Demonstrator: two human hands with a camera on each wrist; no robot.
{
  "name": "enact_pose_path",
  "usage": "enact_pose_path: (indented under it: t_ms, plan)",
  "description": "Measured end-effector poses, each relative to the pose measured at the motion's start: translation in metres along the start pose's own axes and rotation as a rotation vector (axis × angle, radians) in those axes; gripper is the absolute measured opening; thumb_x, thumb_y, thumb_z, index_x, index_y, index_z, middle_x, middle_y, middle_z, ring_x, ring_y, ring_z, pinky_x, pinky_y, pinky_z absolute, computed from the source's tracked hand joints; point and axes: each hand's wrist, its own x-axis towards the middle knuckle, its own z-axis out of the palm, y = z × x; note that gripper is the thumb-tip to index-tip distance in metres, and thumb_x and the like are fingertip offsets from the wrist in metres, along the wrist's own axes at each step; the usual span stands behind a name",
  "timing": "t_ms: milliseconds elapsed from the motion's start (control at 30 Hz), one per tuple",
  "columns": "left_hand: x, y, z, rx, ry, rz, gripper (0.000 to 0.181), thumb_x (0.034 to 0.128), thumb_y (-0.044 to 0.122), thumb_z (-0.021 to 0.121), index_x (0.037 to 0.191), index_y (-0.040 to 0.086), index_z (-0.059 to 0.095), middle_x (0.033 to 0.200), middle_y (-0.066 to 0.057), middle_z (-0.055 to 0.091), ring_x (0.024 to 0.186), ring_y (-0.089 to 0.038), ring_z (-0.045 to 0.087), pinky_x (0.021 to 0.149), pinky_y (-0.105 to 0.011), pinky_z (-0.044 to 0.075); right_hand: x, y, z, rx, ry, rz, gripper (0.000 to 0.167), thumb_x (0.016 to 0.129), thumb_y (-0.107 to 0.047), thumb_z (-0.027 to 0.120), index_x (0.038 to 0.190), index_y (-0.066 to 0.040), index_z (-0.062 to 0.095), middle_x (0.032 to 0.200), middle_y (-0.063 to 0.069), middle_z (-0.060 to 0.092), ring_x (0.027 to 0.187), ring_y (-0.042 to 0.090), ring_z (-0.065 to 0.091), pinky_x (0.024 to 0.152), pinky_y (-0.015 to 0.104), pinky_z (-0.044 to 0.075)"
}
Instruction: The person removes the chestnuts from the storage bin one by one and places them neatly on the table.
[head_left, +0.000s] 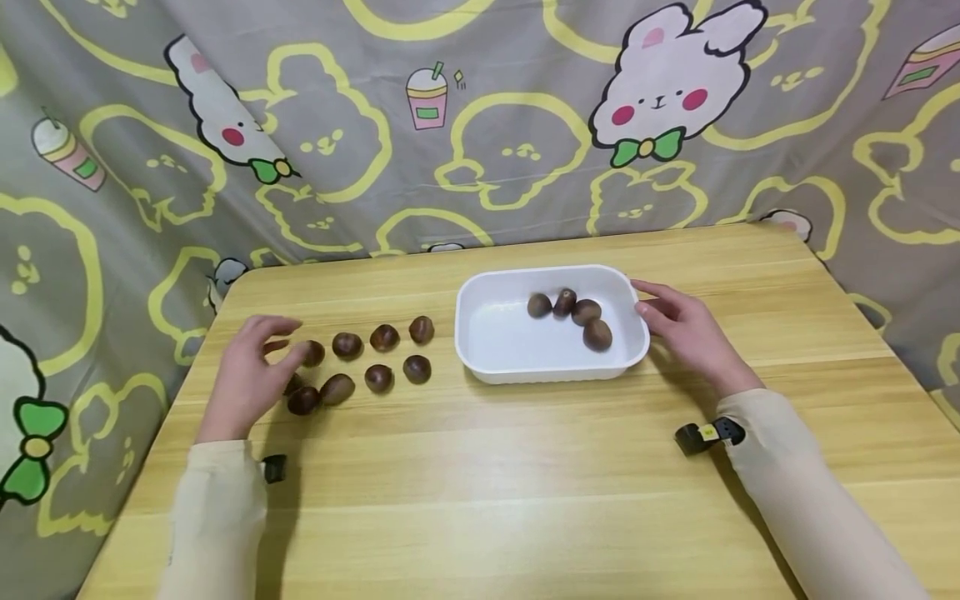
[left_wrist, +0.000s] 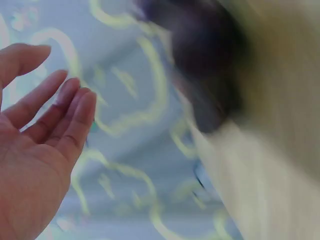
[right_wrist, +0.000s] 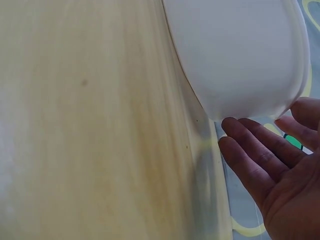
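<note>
Over the left end of the loose chestnuts [head_left: 347, 346], my left hand [head_left: 251, 371] is spread with thumb and fingers apart, holding nothing visible. It partly hides the nearest chestnuts. In the left wrist view the hand [left_wrist: 45, 135] has slightly bent fingers, and dark chestnuts [left_wrist: 205, 40] blur close to the camera. A white plastic tray [head_left: 551, 367] stands to the right, with several chestnuts [head_left: 586, 312] in its right half. My right hand [head_left: 690, 333] touches the tray's right end. In the right wrist view, its fairly straight fingertips [right_wrist: 231, 125] meet the tray's outer wall [right_wrist: 240, 75].
The loose chestnuts form two rough rows left of the tray on a wooden table [head_left: 480, 500]. A patterned curtain [head_left: 510, 158] hangs along the table's back and sides. Each wrist wears a small black camera [head_left: 708, 433].
</note>
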Motion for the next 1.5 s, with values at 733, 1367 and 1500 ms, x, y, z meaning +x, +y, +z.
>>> enact_pose_path:
  t_ms: [733, 1367, 1500]
  plan:
    - [0.036, 0.130, 0.089, -0.242, -0.152, 0.315, 0.030, 0.0897, 0.007, 0.072, 0.118, 0.003, 0.064, 0.114, -0.007, 0.060, 0.109, -0.025, 0.058, 0.094, -0.033, 0.049, 0.001, 0.003, 0.001, -0.005, 0.002, 0.002, 0.048, 0.104, -0.024, 0.051, 0.147, -0.005, 0.044, 0.121, 0.027, 0.061, 0.101, 0.020, 0.064, 0.078, 0.014, 0.049]
    - [0.073, 0.171, 0.187, -0.126, -0.295, 0.258, 0.034, 0.0887, 0.009, 0.071, 0.119, -0.004, 0.061, 0.119, -0.013, 0.059, 0.111, -0.024, 0.055, 0.095, -0.029, 0.045, 0.000, -0.001, 0.002, 0.053, -0.001, -0.020, 0.047, 0.104, -0.021, 0.052, 0.147, -0.004, 0.044, 0.119, 0.030, 0.061, 0.093, 0.007, 0.064, 0.078, 0.017, 0.052]
    - [0.077, 0.175, 0.192, -0.024, -0.341, 0.242, 0.039, 0.0877, 0.012, 0.072, 0.122, -0.004, 0.061, 0.123, -0.014, 0.058, 0.118, -0.027, 0.052, 0.102, -0.033, 0.039, 0.001, 0.000, 0.001, 0.058, 0.000, -0.025, 0.047, 0.104, -0.021, 0.052, 0.147, -0.003, 0.044, 0.119, 0.030, 0.061, 0.094, 0.007, 0.064, 0.078, 0.017, 0.052]
